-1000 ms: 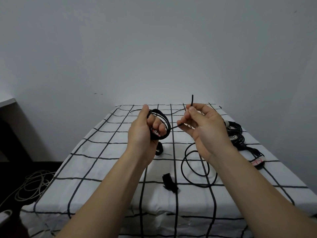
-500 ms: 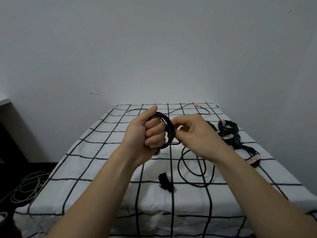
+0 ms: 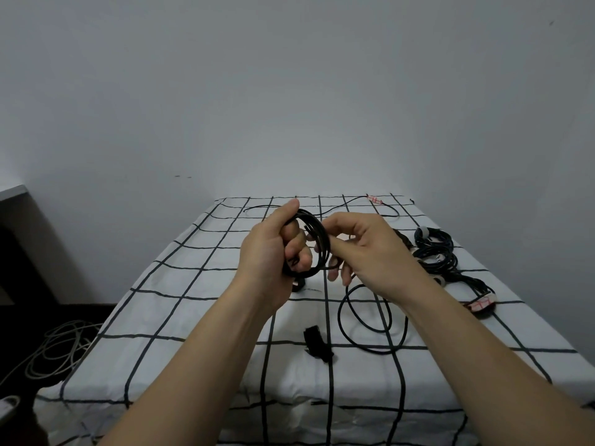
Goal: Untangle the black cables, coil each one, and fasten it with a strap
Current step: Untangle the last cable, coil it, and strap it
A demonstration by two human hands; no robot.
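Note:
My left hand [image 3: 273,249] grips a small coil of black cable [image 3: 317,243] held up above the checked table [image 3: 193,317], with its fingers curled through the loops. My right hand [image 3: 363,246] is right beside it, thumb and fingers pinching the strands on the coil's right side. Below the right wrist, loose loops of black cable [image 3: 370,320] lie on the cloth. A black strap [image 3: 317,344] lies near the table's middle front. A second small black strap [image 3: 299,284] shows just under my left hand.
Several coiled, tied black cables [image 3: 434,252] lie along the table's right side, one with a red-and-white tag [image 3: 479,304]. A thin black cable [image 3: 354,206] runs along the far edge. Pale cables [image 3: 54,349] lie heaped on the floor at left.
My right hand moved left from holding a cable end apart to the coil itself. The cable end that stuck up is no longer seen. My left hand keeps its grip.

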